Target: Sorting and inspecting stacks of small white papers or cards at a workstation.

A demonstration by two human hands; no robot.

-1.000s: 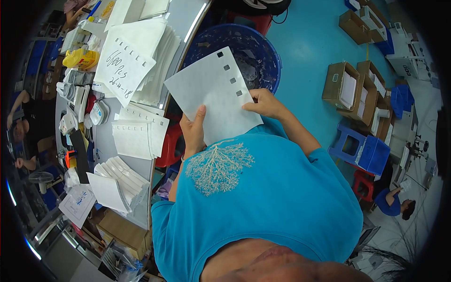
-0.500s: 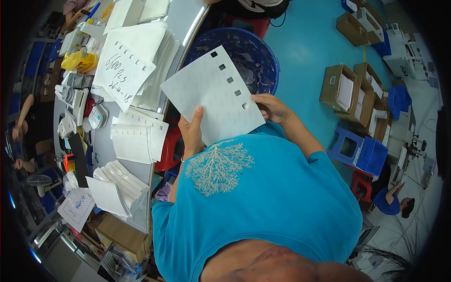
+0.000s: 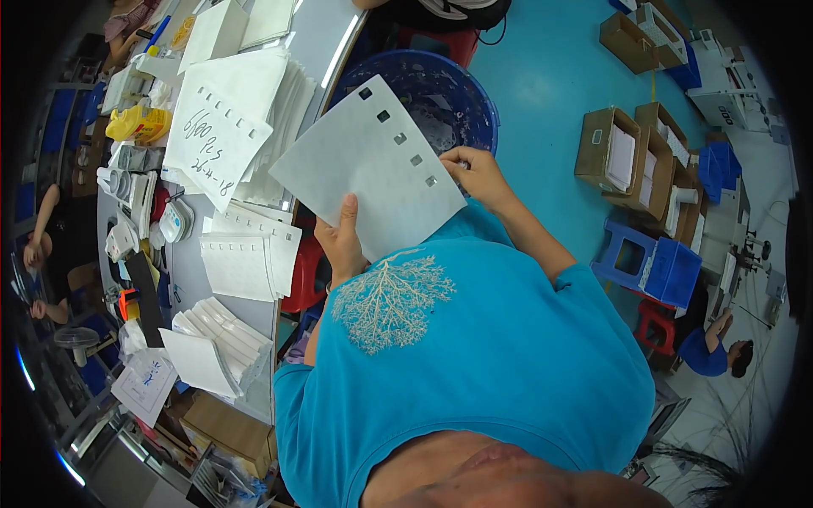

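A white sheet (image 3: 364, 165) with a row of small square holes along its right edge is tilted in front of my chest. My left hand (image 3: 341, 241) grips its lower left side, thumb on top and the other fingers hidden underneath. My right hand (image 3: 478, 176) is closed, its fingertips pinched together at the sheet's right edge, beside the lower holes. What lies between those fingertips is too small to make out. Beyond the sheet stands a round blue bin (image 3: 470, 106) with pale scraps inside, partly covered by the sheet.
On the table at left lie a stack of white sheets (image 3: 292, 110) with a handwritten sheet on top, smaller punched sheets (image 3: 237, 258), a bundle of white pieces (image 3: 212, 339) and a yellow bottle (image 3: 140, 124). Cardboard boxes (image 3: 605, 152) and a blue stool (image 3: 622, 254) stand at right.
The sheet has shifted slightly left and up. My right hand has moved a little left and up along its edge, fingers more drawn together. My left hand keeps its grip.
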